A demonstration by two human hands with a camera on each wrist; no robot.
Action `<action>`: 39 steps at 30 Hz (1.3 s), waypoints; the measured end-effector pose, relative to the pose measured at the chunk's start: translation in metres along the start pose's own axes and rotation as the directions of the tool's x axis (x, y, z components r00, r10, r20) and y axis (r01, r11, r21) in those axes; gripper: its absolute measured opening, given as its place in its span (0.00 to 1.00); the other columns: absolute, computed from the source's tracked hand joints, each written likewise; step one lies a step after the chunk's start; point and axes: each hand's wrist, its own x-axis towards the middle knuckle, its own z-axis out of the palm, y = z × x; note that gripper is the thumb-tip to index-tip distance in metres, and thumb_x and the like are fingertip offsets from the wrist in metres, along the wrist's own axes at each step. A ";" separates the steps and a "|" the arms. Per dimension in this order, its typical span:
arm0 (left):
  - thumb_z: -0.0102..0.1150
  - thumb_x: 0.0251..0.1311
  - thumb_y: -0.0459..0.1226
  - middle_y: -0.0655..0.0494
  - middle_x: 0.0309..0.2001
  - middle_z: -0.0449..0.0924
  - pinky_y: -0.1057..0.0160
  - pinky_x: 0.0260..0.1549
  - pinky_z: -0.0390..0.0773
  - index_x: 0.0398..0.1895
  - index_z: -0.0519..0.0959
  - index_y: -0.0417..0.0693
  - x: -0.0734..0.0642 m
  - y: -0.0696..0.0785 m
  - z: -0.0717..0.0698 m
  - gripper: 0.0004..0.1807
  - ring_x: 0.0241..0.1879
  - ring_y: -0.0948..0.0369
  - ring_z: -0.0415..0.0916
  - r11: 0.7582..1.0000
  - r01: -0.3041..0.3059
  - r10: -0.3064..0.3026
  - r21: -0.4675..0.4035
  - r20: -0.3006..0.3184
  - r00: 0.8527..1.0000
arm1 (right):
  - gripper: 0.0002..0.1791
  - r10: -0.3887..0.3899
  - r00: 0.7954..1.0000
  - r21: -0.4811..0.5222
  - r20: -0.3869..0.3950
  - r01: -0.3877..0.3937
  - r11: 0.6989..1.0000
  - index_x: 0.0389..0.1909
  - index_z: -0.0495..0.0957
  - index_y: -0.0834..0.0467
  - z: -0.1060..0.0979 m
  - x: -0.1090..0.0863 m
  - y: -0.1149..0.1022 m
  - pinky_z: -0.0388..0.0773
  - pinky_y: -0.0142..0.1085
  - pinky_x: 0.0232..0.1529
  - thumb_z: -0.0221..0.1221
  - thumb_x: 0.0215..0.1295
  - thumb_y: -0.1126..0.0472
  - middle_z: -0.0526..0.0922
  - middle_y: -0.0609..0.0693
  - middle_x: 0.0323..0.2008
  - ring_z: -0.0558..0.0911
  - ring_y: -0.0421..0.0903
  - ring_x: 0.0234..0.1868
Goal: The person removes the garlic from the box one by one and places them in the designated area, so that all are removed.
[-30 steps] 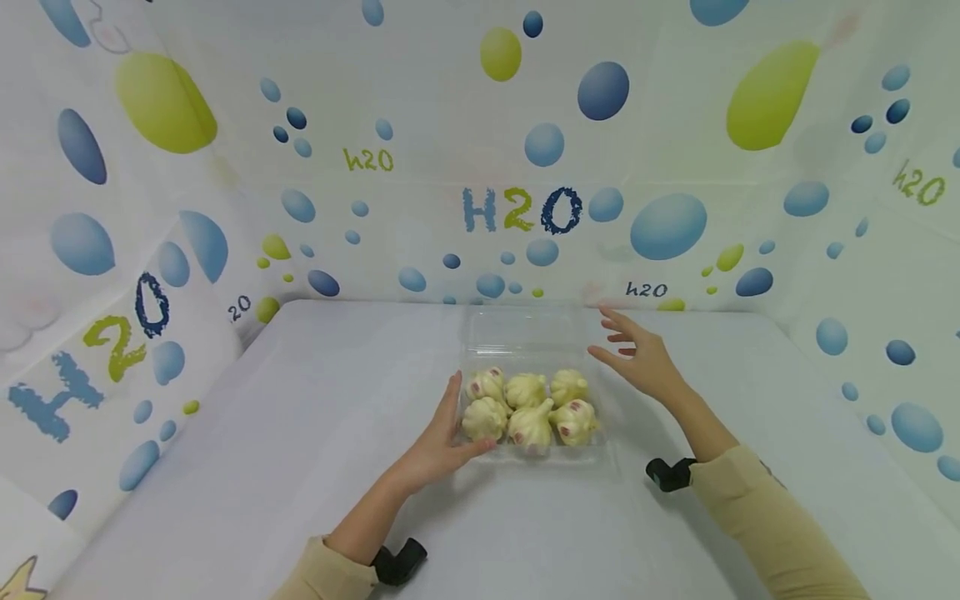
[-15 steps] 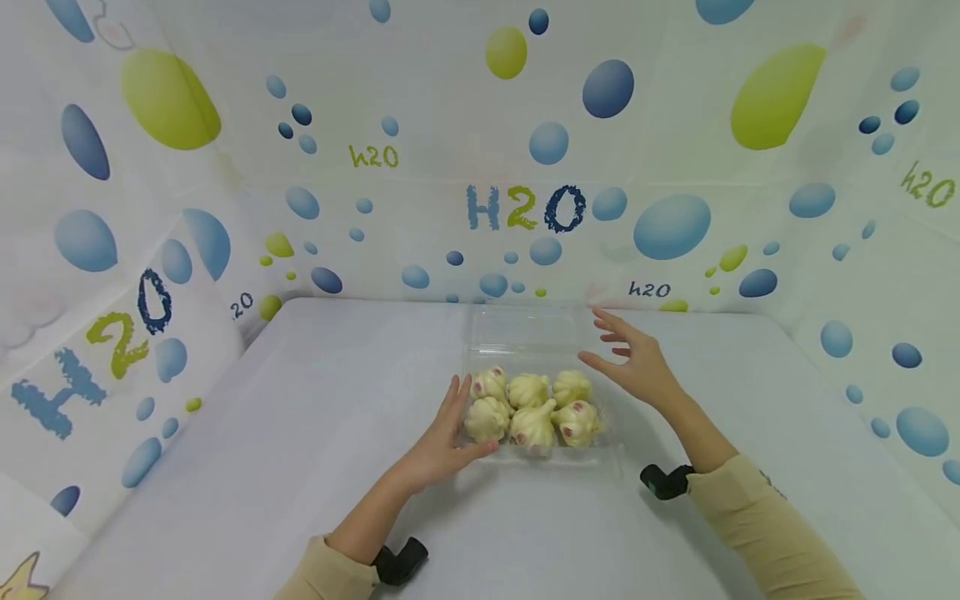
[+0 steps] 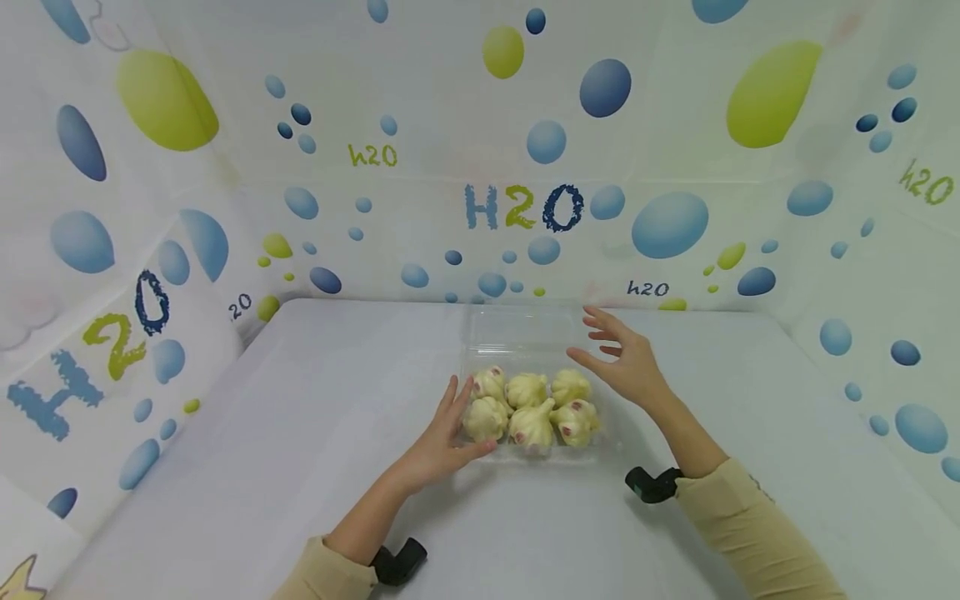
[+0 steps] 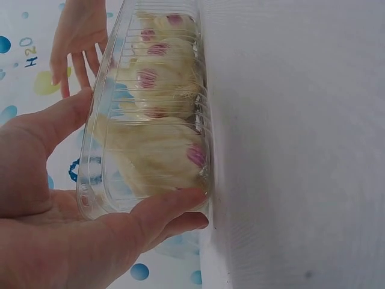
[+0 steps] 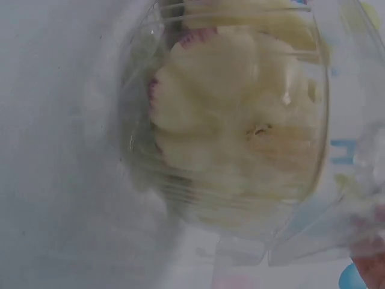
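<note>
A clear plastic clamshell box (image 3: 525,457) sits on the white table with its lid (image 3: 517,327) tipped back, away from me. Several pale garlic bulbs (image 3: 532,423) with purple marks fill the base in two rows. My left hand (image 3: 442,446) holds the near left corner, thumb on the front rim and fingers along the left side. In the left wrist view, that thumb (image 4: 66,114) touches the rim. My right hand (image 3: 628,367) is beside the lid's right edge, its fingers spread and slightly bent; contact with the lid is unclear. The right wrist view shows a garlic bulb (image 5: 234,108) through the plastic.
A white sheet printed with blue and green drops (image 3: 669,225) and "H2O" lettering forms the walls behind and beside the table (image 3: 337,367). Black wrist cameras (image 3: 401,562) sit under both forearms.
My right hand has shifted left, bringing its thumb and fingers to the lid's right edge. The left hand's fingers have crept slightly right over the box's left side. The garlic stays put.
</note>
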 end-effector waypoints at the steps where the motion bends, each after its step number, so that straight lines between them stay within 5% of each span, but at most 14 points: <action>1: 0.62 0.55 0.44 0.46 0.71 0.23 0.40 0.58 0.53 0.73 0.39 0.54 0.000 0.000 0.000 0.50 0.66 0.38 0.44 1.000 -0.003 0.003 0.004 0.000 1.000 | 0.35 -0.001 1.000 0.014 0.004 0.001 1.000 0.65 0.63 0.54 0.001 0.000 -0.004 0.71 0.51 0.50 0.63 0.56 0.59 0.72 0.60 0.57 0.74 0.58 0.53; 8: 0.63 0.54 0.46 0.46 0.71 0.22 0.40 0.59 0.52 0.73 0.37 0.54 0.001 -0.001 0.000 0.51 0.67 0.40 0.39 1.000 -0.006 0.006 0.018 0.000 1.000 | 0.33 -0.013 1.000 0.042 0.024 0.012 0.999 0.64 0.61 0.65 0.003 -0.005 -0.046 0.69 0.54 0.51 0.61 0.57 0.65 0.69 0.67 0.57 0.72 0.61 0.53; 12: 0.62 0.55 0.44 0.46 0.71 0.22 0.38 0.59 0.50 0.73 0.37 0.53 0.001 -0.001 0.001 0.51 0.68 0.41 0.32 1.000 -0.008 0.008 0.013 0.001 1.000 | 0.33 -0.004 0.999 0.035 0.036 0.002 0.999 0.64 0.61 0.65 0.007 -0.006 -0.051 0.69 0.54 0.51 0.61 0.57 0.65 0.69 0.66 0.57 0.72 0.61 0.54; 22: 0.61 0.56 0.41 0.44 0.71 0.23 0.39 0.58 0.51 0.73 0.37 0.54 0.002 0.000 0.001 0.49 0.68 0.41 0.30 1.000 -0.007 0.007 0.018 -0.007 1.000 | 0.34 0.018 0.998 0.088 0.065 -0.024 0.996 0.64 0.62 0.61 0.019 -0.005 -0.054 0.69 0.53 0.52 0.63 0.57 0.63 0.70 0.63 0.58 0.72 0.60 0.54; 27: 0.61 0.56 0.42 0.46 0.71 0.22 0.37 0.59 0.48 0.72 0.36 0.56 0.001 -0.001 0.002 0.50 0.68 0.43 0.29 1.000 -0.003 0.003 0.019 -0.003 1.000 | 0.35 0.028 0.996 0.113 0.090 -0.038 0.993 0.65 0.63 0.54 0.030 -0.003 -0.039 0.68 0.51 0.54 0.64 0.56 0.58 0.70 0.59 0.58 0.72 0.55 0.55; 39: 0.62 0.56 0.42 0.45 0.71 0.23 0.36 0.58 0.46 0.72 0.35 0.57 0.002 -0.002 0.001 0.51 0.68 0.44 0.27 1.000 -0.008 0.008 0.028 -0.009 1.000 | 0.34 -0.023 0.996 0.150 0.089 0.009 0.989 0.63 0.66 0.54 0.051 0.005 -0.032 0.69 0.51 0.53 0.66 0.54 0.56 0.71 0.56 0.58 0.74 0.53 0.54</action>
